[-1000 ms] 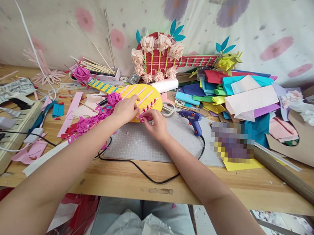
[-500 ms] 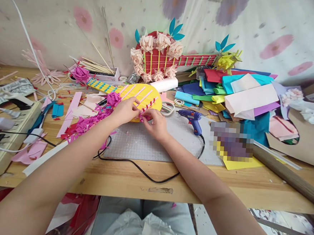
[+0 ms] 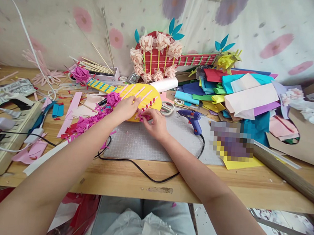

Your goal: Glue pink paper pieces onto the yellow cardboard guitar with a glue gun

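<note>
A yellow paper guitar (image 3: 132,89) with pale pink strips and small red rolled pieces lies on the grey cutting mat (image 3: 133,144). My right hand (image 3: 156,124) pinches a piece of magenta crepe paper (image 3: 141,118) at the guitar's near edge. Just left of it my left hand (image 3: 126,108) rests over the guitar body, fingers bent and closed, and I cannot see what lies between them. A magenta paper flower (image 3: 113,99) sits by my left hand, above a heap of magenta paper scraps (image 3: 88,121).
A blue glue gun (image 3: 191,119) stands on the mat to the right, its black cord looping along the table's front. White-handled scissors (image 3: 168,109) lie nearby. Behind are a red paper guitar (image 3: 155,58) and coloured paper sheets (image 3: 250,93). A power strip (image 3: 13,136) is at left.
My left fingers have drawn in slightly and turned over the guitar's near edge. My right hand stays almost where it was, still pinching the magenta paper.
</note>
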Tool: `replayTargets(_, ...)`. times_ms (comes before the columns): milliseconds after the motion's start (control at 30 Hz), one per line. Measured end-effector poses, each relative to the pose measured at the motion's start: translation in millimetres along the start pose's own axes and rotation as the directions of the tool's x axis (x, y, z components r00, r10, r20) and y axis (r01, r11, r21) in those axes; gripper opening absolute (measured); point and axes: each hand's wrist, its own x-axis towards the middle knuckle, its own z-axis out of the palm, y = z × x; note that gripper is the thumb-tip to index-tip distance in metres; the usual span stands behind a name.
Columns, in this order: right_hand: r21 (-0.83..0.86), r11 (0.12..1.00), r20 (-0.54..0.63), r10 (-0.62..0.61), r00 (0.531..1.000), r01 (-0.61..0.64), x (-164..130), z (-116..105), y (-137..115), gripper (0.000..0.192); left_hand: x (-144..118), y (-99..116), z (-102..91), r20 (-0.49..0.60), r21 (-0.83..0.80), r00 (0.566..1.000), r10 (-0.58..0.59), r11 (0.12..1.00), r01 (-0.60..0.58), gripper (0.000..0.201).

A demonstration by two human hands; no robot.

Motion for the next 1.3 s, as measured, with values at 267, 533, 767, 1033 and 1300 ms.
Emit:
replayTargets(267, 0.009, 0.998, -0.055, -0.063, 0.997, 0.064, 0.9, 4.3, 3.5, 0.012, -0.5, 2.2, 2.2, 0.048, 0.040, 0.999, -0.009, 0.999, 0.007, 0.032)
replayTargets(533, 0.016, 0.994, -0.091, -0.107, 0.990, 0.109, 0.2, 0.5, 0.3, 0.014, 1.5, 0.8, 3.1, 0.057, -0.012, 0.998, -0.005, 1.000, 0.005, 0.031)
replayTargets(767, 0.008, 0.994, -0.178, -0.104, 0.979, 0.107, 0.0, -17.9, 0.9, 0.021, 3.4, -1.0, 5.3, 0.014, -0.030, 1.000, -0.014, 0.999, 0.014, 0.028)
replayTargets(1033, -0.009, 1.000, -0.223, -0.025, 0.975, 0.023, -15.7, -54.6, 19.7, 0.020, 6.6, 1.4, -12.8, -0.307, -0.263, 0.950, 0.047, 0.956, -0.132, 0.018)
replayTargets(1300, -0.166, 0.964, -0.141, 0.183, 0.973, -0.205, -36.4, -65.4, 47.9, 0.012, -42.6, 36.9, 34.2, -0.266, -0.151, 0.873, 0.410, 0.876, -0.457, 0.020)
